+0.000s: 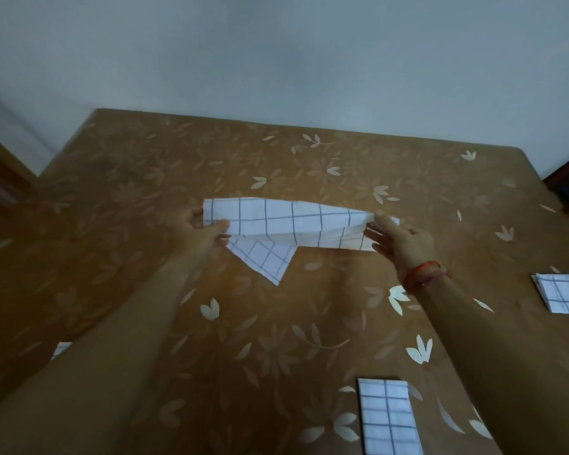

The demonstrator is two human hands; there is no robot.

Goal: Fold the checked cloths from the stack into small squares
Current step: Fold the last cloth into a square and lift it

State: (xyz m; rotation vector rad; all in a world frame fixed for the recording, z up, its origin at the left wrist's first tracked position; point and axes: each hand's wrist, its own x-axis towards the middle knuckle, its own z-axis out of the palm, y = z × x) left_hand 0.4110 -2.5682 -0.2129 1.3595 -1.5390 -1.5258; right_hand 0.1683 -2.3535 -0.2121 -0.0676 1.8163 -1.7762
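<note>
White checked cloth (289,224), part-folded strip, being pinched at both ends by left hand (199,229) and right hand (401,241) above tabletop (309,323); corner hanging loose. Folded pieces (386,418) and stack (564,292) lying nearby; more folding judged remaining.

Cloth stack (564,292) cut off by the right edge

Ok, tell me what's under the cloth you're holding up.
Under the held cloth only the brown leaf-patterned table cover shows. The strip of cover directly behind the cloth is hidden, so anything there can't be seen.

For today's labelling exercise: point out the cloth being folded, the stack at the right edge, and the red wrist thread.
Held cloth (289,224), head view, middle of its strip.
Stack (564,292), head view, top cloth.
Red thread (419,274), head view, on right wrist.
</note>
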